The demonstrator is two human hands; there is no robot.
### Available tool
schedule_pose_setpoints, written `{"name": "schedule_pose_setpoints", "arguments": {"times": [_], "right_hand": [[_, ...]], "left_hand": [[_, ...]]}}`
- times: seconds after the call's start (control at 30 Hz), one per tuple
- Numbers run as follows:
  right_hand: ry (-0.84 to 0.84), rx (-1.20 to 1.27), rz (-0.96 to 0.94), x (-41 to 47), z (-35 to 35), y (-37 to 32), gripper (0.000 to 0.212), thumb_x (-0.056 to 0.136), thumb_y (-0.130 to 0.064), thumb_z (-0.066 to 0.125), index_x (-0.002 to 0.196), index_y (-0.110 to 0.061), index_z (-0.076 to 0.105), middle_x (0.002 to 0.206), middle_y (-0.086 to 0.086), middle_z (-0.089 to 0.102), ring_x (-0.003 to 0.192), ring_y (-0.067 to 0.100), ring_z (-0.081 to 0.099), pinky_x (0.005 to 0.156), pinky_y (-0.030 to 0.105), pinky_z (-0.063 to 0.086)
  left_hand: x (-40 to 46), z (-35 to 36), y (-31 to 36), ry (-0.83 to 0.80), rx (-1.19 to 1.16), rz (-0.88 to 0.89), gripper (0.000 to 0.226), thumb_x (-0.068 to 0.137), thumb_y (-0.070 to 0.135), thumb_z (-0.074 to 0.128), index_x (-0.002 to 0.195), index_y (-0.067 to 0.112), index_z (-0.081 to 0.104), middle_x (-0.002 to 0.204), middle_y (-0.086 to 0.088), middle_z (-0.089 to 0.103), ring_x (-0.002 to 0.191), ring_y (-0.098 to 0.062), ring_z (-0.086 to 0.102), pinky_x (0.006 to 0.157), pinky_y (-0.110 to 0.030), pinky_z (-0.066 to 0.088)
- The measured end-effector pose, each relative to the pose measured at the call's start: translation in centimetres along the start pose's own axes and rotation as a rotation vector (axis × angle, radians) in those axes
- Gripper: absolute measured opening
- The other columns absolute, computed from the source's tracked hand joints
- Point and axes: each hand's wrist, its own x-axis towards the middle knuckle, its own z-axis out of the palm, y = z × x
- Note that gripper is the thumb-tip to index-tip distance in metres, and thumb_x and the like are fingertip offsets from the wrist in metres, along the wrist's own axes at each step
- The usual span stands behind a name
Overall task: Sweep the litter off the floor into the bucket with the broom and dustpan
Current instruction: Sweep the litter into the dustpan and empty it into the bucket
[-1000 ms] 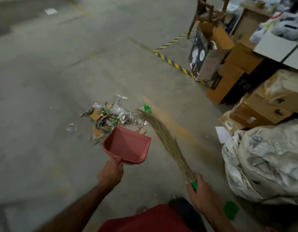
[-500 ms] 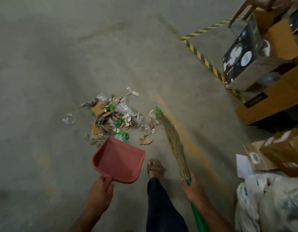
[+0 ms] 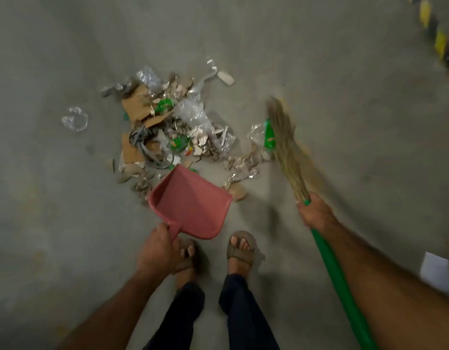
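Head view, looking straight down at grey floor [image 3: 67, 223]. Litter [image 3: 167, 127] heaped at upper centre: cardboard scraps, clear plastic, green wrappers, a dark tangle of cord. Stray clear plastic piece [image 3: 75, 118] off to the left, well apart from the heap. White scrap [image 3: 226, 78] at the heap's upper right edge. Yellow-black tape [image 3: 437, 39] running down the upper right corner. White paper [image 3: 435, 274] at the right edge, lower down. Two sandalled feet [image 3: 239, 251] at lower centre, just behind the dustpan.

Left hand [image 3: 156, 251] at lower centre, fingers curled round the handle of the red dustpan [image 3: 190, 202], its mouth at the heap's near edge, pan empty. Right hand [image 3: 316, 214] at centre right, wrapped round the green handle of the broom [image 3: 286, 142]; bristles blurred, tip just right of the litter beside a green wrapper [image 3: 269, 135].

Against half a second ago: view tipped further down, boxes and sack gone from the right side, second foot now showing, broom swung out to the right, dustpan closer to the heap.
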Motion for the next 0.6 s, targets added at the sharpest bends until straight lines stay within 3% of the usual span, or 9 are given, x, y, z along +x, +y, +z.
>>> {"name": "schedule_pose_setpoints", "arguments": {"times": [0.17,0.27,0.37,0.5,0.53,0.6], "right_hand": [[-0.142,-0.051,-0.078,-5.3,5.8,2.0,0.046,0.096,-0.039,0.055,0.14,-0.032,0.043,0.111,0.008,0.066,0.091,0.03,0.065,0.082,0.038,0.054],[-0.152,-0.011,-0.146,-10.2,6.7,2.0,0.049,0.098,-0.042,0.053,0.145,-0.037,0.038,0.102,-0.001,0.064,0.076,0.014,0.062,0.069,0.031,0.051],[-0.123,0.068,-0.173,-14.4,5.8,2.2,0.05,0.099,-0.04,0.052,0.146,-0.039,0.036,0.103,-0.005,0.065,0.074,0.006,0.062,0.061,0.025,0.046],[-0.099,0.226,-0.041,-19.4,4.5,5.3,0.046,0.096,-0.041,0.055,0.14,-0.044,0.041,0.106,-0.002,0.069,0.084,0.02,0.067,0.076,0.038,0.056],[-0.102,0.245,0.026,-20.4,4.5,6.3,0.042,0.096,-0.04,0.057,0.136,-0.045,0.045,0.1,-0.001,0.07,0.08,0.023,0.068,0.074,0.04,0.056],[-0.143,0.296,0.182,-22.3,5.3,7.8,0.03,0.095,-0.038,0.059,0.124,-0.043,0.05,0.074,0.002,0.069,0.058,0.024,0.066,0.057,0.034,0.054]], "left_hand": [[1.7,0.3,-3.6,-0.025,0.019,-0.09,0.031,0.093,0.026,0.056,0.117,0.008,0.049,0.116,-0.016,0.056,0.108,-0.035,0.056,0.089,-0.043,0.044],[1.2,-0.5,-6.2,-0.023,0.022,-0.125,0.032,0.092,0.029,0.058,0.115,0.01,0.049,0.115,-0.015,0.057,0.107,-0.035,0.057,0.089,-0.045,0.046],[0.6,-1.4,-8.7,-0.021,0.021,-0.128,0.032,0.091,0.034,0.058,0.112,0.011,0.05,0.111,-0.016,0.06,0.104,-0.037,0.059,0.089,-0.047,0.048],[-0.2,-1.9,-11.3,-0.005,-0.014,-0.124,0.029,0.091,0.032,0.059,0.109,0.01,0.051,0.105,-0.015,0.061,0.096,-0.036,0.061,0.081,-0.045,0.05],[-0.4,-1.8,-11.8,0.004,-0.017,-0.126,0.029,0.091,0.031,0.06,0.107,0.01,0.051,0.104,-0.015,0.062,0.094,-0.035,0.061,0.079,-0.044,0.05],[-0.9,-1.2,-12.9,0.034,-0.02,-0.138,0.027,0.09,0.029,0.062,0.105,0.008,0.053,0.102,-0.015,0.063,0.093,-0.035,0.061,0.075,-0.041,0.047]]}}
